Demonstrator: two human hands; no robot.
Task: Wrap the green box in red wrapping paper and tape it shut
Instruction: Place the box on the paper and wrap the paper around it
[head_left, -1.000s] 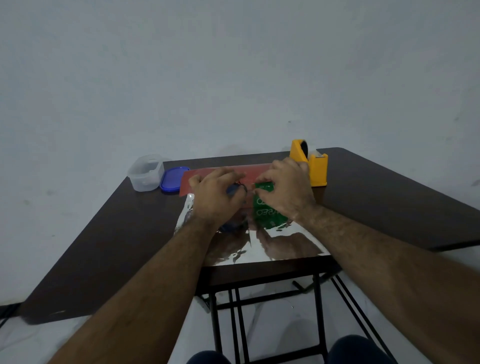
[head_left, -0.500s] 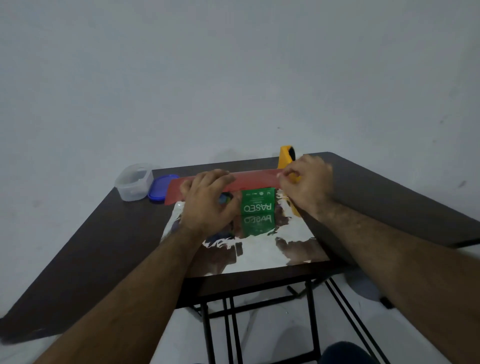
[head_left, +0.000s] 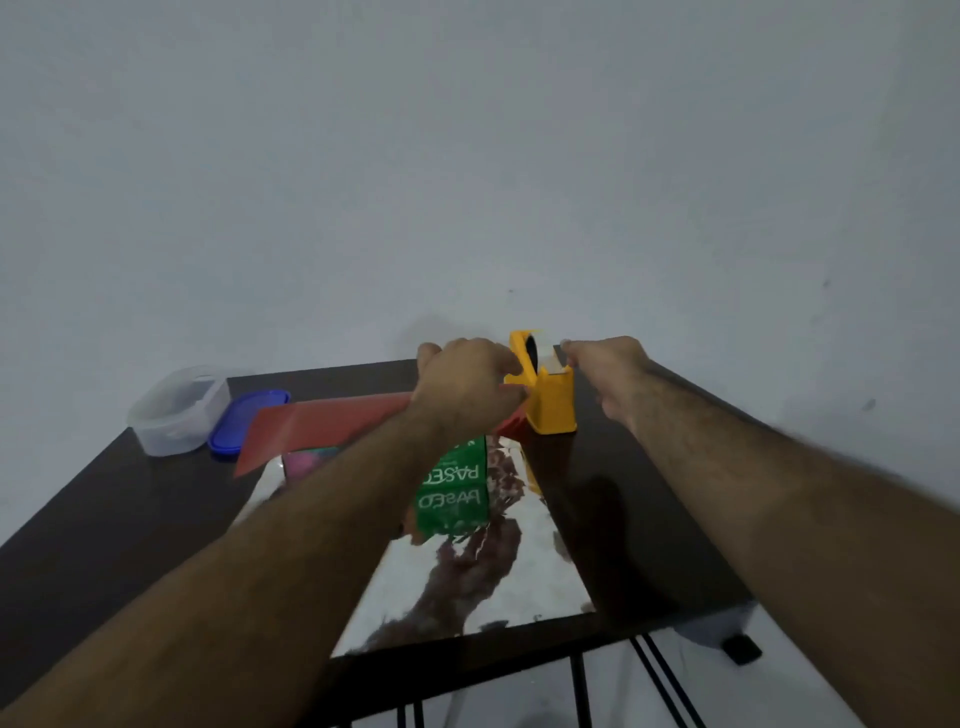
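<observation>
Green box (head_left: 453, 491) unwrapped, hands seemingly at dispenser (head_left: 546, 391).

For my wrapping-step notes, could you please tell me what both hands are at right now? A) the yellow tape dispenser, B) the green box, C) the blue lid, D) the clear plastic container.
A: the left hand grips the side of the yellow tape dispenser, while the right hand pinches the tape end at its top; the green box lies untouched on the paper nearer the person.
</observation>
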